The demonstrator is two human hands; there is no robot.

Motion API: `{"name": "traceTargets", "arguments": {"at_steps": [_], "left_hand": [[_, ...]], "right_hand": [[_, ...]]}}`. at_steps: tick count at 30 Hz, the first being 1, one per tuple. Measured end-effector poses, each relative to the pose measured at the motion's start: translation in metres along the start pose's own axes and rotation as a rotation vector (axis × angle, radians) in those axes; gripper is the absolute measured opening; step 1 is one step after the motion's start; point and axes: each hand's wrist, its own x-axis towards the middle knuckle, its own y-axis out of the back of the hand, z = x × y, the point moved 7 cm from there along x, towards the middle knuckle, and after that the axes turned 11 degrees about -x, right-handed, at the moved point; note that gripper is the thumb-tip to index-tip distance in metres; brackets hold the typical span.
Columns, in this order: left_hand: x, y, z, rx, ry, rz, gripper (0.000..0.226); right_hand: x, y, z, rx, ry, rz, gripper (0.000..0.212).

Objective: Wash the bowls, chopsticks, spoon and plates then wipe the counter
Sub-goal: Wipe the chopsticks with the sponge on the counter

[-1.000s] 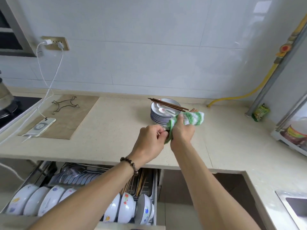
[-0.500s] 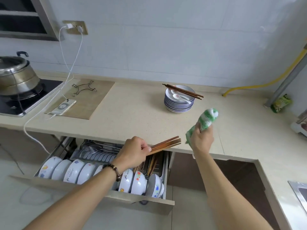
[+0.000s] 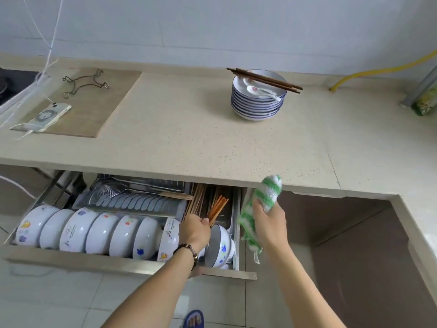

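Down in the open drawer (image 3: 132, 266), a bundle of orange-brown chopsticks (image 3: 217, 209) is pinched at its near end by the left hand (image 3: 195, 230), whose fingers are curled round it; the sticks slant up and away into the narrow right-hand compartment, where more chopsticks (image 3: 196, 200) are already lying. A beaded bracelet (image 3: 189, 250) is worn on that wrist. Just beside the drawer's right edge, a green-and-white cloth (image 3: 264, 200) is gripped by the right hand (image 3: 269, 223), its upper end standing above the fist near the counter's front edge and its lower end hanging below. White bowls (image 3: 99, 230) with coloured prints are racked on edge in a row along the drawer's front, and a metal skimmer (image 3: 106, 192) is laid behind them. On the beige counter (image 3: 177, 138), well apart from both hands, a stack of blue-rimmed plates (image 3: 257, 105) is seen, with a white spoon (image 3: 260, 91) in the top plate and dark chopsticks (image 3: 264, 80) laid across the rim. Far left, a phone (image 3: 50, 116) and a wire trivet (image 3: 85, 84) are set on a brown mat (image 3: 106, 102).
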Motion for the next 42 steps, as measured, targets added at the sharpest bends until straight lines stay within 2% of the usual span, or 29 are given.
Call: {"name": "traceTargets", "arguments": {"at_steps": [5, 13, 19, 22, 24, 26, 29, 31, 32, 34, 36, 39, 42], "left_hand": [[0.061, -0.046, -0.020, 0.058, 0.024, 0.008, 0.032], [0.142, -0.114, -0.047, 0.104, -0.008, -0.030, 0.026], [0.146, -0.129, -0.033, 0.230, -0.021, -0.181, 0.052], [0.128, -0.118, -0.016, 0.336, -0.108, -0.199, 0.051], [0.107, -0.108, -0.002, 0.337, -0.193, -0.207, 0.045], [0.084, -0.096, 0.016, 0.236, -0.264, -0.230, 0.049], [0.039, -0.077, 0.057, -0.241, -0.243, -0.417, 0.041], [0.011, -0.061, 0.096, -0.327, -0.270, -0.549, 0.037], [0.002, -0.052, 0.114, -0.311, -0.318, -0.559, 0.031], [-0.008, -0.026, 0.144, -0.285, -0.392, -0.473, 0.016], [-0.013, -0.003, 0.167, -0.287, -0.416, -0.383, 0.014], [-0.025, 0.016, 0.199, -0.285, -0.460, -0.384, 0.014], [-0.033, 0.027, 0.227, -0.287, -0.509, -0.367, 0.011]], "right_hand": [[0.026, -0.020, 0.038, 0.065, -0.045, -0.008, 0.019], [0.074, -0.035, 0.083, 0.106, 0.001, 0.002, 0.019], [0.080, -0.035, 0.096, 0.084, 0.006, 0.021, 0.020], [0.072, -0.033, 0.089, 0.083, -0.005, -0.004, 0.024], [0.066, -0.031, 0.077, 0.075, 0.021, -0.050, 0.016], [0.055, -0.027, 0.060, 0.034, 0.045, -0.136, 0.002], [0.039, -0.025, 0.033, 0.057, 0.024, -0.299, 0.019], [0.030, -0.021, 0.011, 0.111, 0.029, -0.390, 0.025], [0.026, -0.017, -0.001, 0.114, 0.049, -0.406, 0.023], [0.024, -0.002, -0.023, 0.074, 0.119, -0.356, 0.014], [0.025, 0.017, -0.041, -0.007, 0.186, -0.241, 0.006], [0.029, 0.041, -0.067, -0.139, 0.247, -0.111, 0.028], [0.031, 0.067, -0.099, -0.203, 0.328, 0.067, 0.024]]}}
